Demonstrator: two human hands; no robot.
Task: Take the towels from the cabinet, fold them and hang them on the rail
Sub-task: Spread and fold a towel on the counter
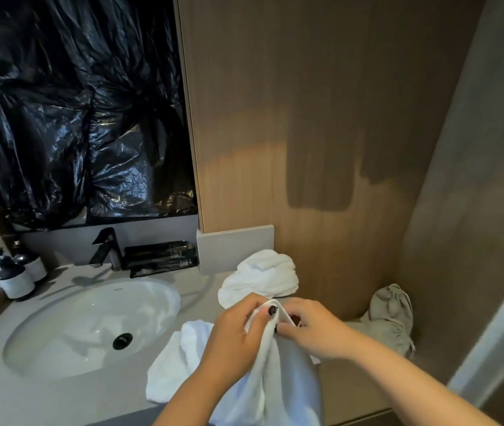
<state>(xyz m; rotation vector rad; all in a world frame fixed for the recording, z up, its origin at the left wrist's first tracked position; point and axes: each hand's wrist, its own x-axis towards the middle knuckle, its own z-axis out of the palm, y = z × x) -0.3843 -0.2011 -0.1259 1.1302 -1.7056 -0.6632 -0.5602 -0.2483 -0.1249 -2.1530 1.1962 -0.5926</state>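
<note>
Two hands pinch one white towel over the tabletop beside the basin.

At far left stand two dark pump bottles (14,272) with white bands, touching each other on the grey tabletop (60,398); what they hold cannot be told. Next comes one oval sink (90,327), with only its black drain plug showing in the bowl, one dark faucet (107,247) behind it, and a flat stack of black packets (161,255) against the wall. Three white towels show: a rumpled one (260,276) near the wood panel, one (170,367) spread at the tabletop edge, and the held towel (275,379) hanging down. The left hand (238,330) and right hand (315,327) meet, fingers curled on its top edge. At right sits one grey drawstring bag (392,315), closed.
</note>
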